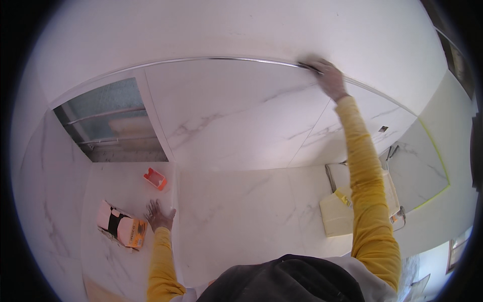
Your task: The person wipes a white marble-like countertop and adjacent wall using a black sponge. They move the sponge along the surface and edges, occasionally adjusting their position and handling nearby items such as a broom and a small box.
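Note:
My right hand (332,83) reaches far up to the bright metal trim strip (241,59) that runs along the top of the marble-look wall tiles (241,116). Its fingers are closed on something dark and thin against the strip; motion blur hides what kind of thing it is. Low on the left, my left hand (160,215) rests with fingers spread on a white marble-look ledge (108,186), near its edge. Close by lie a torn pink, black and orange packet (123,226) and a small orange-red open tray (155,179).
A window opening (110,123) with horizontal bars is at the left. Right of me, below my right arm, stands a cream-coloured container (336,216) with a yellow thing on it. A small socket box (383,129) is set in the right wall tiles, and yellow-green tape (443,161) edges them.

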The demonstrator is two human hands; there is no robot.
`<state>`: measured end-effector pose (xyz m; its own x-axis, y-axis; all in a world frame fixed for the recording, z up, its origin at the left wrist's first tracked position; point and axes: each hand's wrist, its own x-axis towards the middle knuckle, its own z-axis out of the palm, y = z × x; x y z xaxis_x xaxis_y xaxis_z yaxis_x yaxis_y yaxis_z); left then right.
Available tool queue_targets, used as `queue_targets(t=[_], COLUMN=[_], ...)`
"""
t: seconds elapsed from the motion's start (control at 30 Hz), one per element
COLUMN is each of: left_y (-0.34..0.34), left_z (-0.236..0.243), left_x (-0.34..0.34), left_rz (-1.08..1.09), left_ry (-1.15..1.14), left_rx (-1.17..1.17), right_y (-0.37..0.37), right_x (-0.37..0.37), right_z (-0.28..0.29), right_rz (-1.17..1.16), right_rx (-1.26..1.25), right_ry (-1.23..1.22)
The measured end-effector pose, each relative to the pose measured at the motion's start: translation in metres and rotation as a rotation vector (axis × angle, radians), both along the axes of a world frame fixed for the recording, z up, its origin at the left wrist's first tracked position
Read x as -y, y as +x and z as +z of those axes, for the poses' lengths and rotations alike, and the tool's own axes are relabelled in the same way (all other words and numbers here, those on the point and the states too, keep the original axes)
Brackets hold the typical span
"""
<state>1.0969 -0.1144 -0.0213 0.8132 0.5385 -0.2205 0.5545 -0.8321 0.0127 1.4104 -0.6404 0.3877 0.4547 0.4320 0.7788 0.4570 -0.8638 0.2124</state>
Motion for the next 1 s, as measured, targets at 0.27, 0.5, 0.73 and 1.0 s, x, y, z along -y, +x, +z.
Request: queue_targets(t=[0.27, 0.5, 0.73, 1.0], left_y=[0.003, -0.004, -0.001, -0.002], left_z=[0.002, 0.001, 0.008, 0.007], left_x=[-0.004, -0.008, -0.003, -0.006], left_rz=[0.010, 0.017, 0.040, 0.050], left_ry=[-0.025, 0.016, -0.051, -0.103], left_rx=[0.003, -0.020, 0.009, 0.041], right_y=[-0.011, 0.005, 0.007, -0.003], right_x=[-0.245, -0.011, 0.076, -0.145], right_z=[0.021, 0.025, 0.024, 0.012], right_rz=[-0.135, -0.234, -0.169, -0.139], right_rx=[-0.181, -0.239, -0.290, -0.137], right_ry=[-0.265, -0.065, 0.091, -0.109])
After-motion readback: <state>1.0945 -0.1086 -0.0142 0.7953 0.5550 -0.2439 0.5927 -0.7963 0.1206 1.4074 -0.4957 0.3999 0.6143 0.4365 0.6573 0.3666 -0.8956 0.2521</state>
